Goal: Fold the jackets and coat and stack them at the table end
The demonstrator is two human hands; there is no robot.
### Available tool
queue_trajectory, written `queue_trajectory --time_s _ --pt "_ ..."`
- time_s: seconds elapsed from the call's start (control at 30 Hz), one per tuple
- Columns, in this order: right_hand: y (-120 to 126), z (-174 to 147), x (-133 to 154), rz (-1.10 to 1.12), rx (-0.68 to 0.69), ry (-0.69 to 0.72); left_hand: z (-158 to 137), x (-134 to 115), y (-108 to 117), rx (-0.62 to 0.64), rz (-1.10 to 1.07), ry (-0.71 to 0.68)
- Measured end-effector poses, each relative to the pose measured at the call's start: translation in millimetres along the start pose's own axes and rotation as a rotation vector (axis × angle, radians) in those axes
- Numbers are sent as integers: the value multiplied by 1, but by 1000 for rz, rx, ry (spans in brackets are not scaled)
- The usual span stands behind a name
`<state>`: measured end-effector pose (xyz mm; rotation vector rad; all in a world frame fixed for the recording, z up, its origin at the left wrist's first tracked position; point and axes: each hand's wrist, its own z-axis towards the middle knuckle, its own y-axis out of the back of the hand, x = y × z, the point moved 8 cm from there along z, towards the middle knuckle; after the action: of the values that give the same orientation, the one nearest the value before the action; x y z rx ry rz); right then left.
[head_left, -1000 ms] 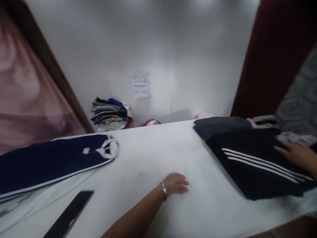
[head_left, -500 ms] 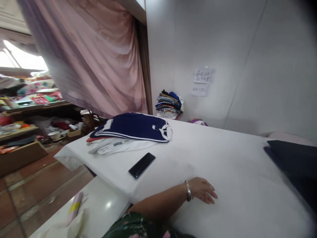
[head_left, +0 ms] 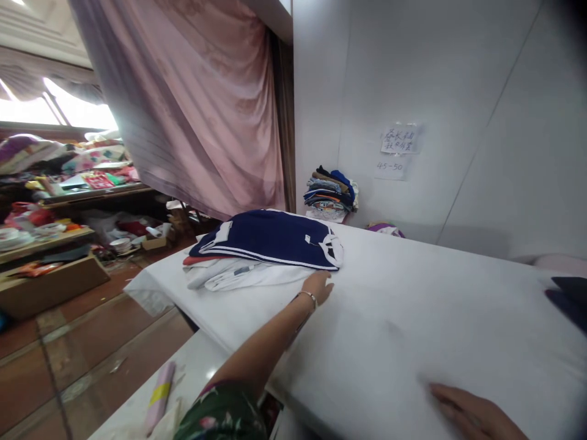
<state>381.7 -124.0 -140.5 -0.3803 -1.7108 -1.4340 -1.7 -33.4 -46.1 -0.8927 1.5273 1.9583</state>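
My left hand (head_left: 318,287), with a silver bracelet at the wrist, reaches to the near collar end of a folded navy shirt (head_left: 275,237). The thumb stands apart from the fingers, and nothing shows in the hand; whether the fingertips touch the cloth I cannot tell. White trim and a small tag mark the navy shirt. Beneath it lie white folded garments (head_left: 247,275) and a strip of red cloth (head_left: 197,260). At the lower right my right hand (head_left: 477,415) is low over the white table (head_left: 394,330), blurred by motion. My left forearm hides most of the phone's spot.
Dark folded cloth (head_left: 571,299) lies at the table's right edge. Behind the table stands a pile of folded clothes (head_left: 331,192) by the wall. A pink curtain (head_left: 206,110) hangs at the back left. A pinkish roll with a yellow band (head_left: 160,391) lies lower left.
My left hand has moved from mid-table up and left to the navy shirt. My right hand has come into view at the lower right. The camera view has turned left.
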Motion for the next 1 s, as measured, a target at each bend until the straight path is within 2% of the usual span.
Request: queue_trajectory --time_s 0.07,0.13,0.23,0.3,0.4,0.5,0.63,0.73,0.8,0.87,1.0 --pt "-24 14 29 20 54 -2 21 10 15 -8 97 -47" --pt "-38 28 57 61 77 30 40 19 22 -5 209 -86" --pt "-51 48 82 91 79 84 62 33 24 -1 529 -137" --pt "-57 58 86 90 53 116 72 43 23 9 657 -133" --pt "-62 66 77 92 -31 121 83 50 24 14 681 -132" --pt "-63 68 66 121 -81 76 90 47 27 12 676 -150" --pt "-64 67 66 141 -71 80 106 34 40 -11 681 -112" --pt "-63 67 69 184 -56 86 125 17 58 -68 686 -41" --pt "-63 67 70 228 -42 76 137 -5 71 -121 692 -20" --pt "-62 68 70 279 -30 56 148 -35 81 -173 701 -38" --pt "-60 70 60 436 -40 -23 160 -114 93 -287 709 -155"
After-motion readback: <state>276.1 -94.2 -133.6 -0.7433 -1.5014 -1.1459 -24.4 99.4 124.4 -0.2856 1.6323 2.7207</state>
